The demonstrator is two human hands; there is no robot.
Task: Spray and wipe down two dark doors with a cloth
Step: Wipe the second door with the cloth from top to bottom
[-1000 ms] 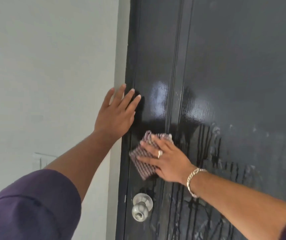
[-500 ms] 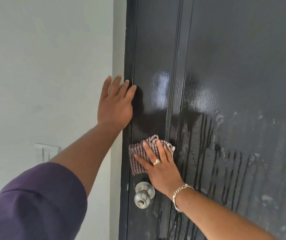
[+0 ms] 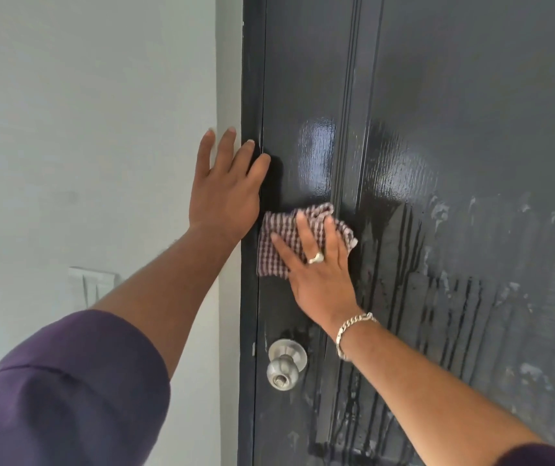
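A dark glossy door fills the right of the view, wet with foam and drip streaks on its lower right panel. My right hand presses a checked brown-and-white cloth flat against the door's left stile, above the knob, with straight fingers. My left hand rests flat with spread fingers across the door frame edge and the wall, just up and left of the cloth. No spray bottle is in view.
A round silver door knob sticks out below the cloth. A pale wall takes up the left side, with a white light switch partly hidden behind my left forearm.
My right hand slid the cloth down toward the knob, then back up and slightly left along the stile. My left hand stayed flat on the frame edge.
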